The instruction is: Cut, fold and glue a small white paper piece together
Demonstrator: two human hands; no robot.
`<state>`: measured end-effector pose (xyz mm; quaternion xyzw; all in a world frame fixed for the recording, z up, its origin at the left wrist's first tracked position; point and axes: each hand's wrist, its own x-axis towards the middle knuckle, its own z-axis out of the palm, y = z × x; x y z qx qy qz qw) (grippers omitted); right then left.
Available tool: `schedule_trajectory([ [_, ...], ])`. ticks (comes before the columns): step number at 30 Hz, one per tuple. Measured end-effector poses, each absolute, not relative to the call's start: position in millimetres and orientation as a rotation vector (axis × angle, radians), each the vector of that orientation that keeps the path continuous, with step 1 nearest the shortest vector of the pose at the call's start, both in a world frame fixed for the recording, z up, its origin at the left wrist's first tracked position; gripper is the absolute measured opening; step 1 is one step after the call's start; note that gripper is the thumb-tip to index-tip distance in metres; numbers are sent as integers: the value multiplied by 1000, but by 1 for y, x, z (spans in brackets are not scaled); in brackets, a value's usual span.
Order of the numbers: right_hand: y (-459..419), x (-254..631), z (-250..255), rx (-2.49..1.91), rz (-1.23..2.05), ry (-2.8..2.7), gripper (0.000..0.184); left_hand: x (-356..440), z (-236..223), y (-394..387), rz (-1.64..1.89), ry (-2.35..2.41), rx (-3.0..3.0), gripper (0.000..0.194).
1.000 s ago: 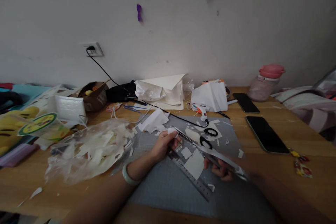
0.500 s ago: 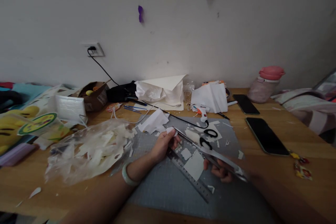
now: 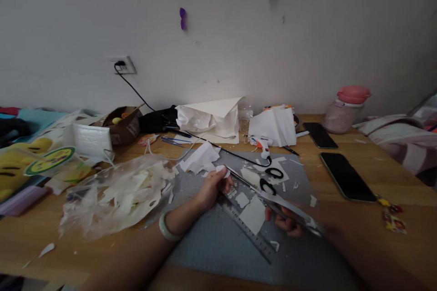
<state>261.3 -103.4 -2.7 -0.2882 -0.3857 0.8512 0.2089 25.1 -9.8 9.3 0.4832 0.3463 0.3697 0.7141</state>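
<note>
My left hand, with a pale bangle on the wrist, pinches a small white piece of paper between thumb and fingers. Closed around the pale handles of a long, slim metal tool is my right hand; the tool's exact kind is unclear. Its dark narrow tip meets or lies right beside the paper at my left fingertips. Below the hands, a steel ruler lies slanted on a grey cutting mat, next to a white paper piece. Black-handled scissors rest just behind the tool.
A clear plastic bag of scraps lies left of the mat. Behind are crumpled white paper, a corded glue gun and a cardboard box. Two phones and a pink-lidded bottle stand to the right.
Almost nothing differs. Both hands, the small paper and the tool keep nearly the same place, with only a very slight shift.
</note>
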Motion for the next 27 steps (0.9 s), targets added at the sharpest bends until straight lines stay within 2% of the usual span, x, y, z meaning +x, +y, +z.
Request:
schedule_trajectory([
  [18,-105,256,7,-848,2353,-975,47,26,7,-9,811,807,1104,42],
  [27,-106,259,5,-832,2365,-1034,29,26,7,-10,814,770,1117,41],
])
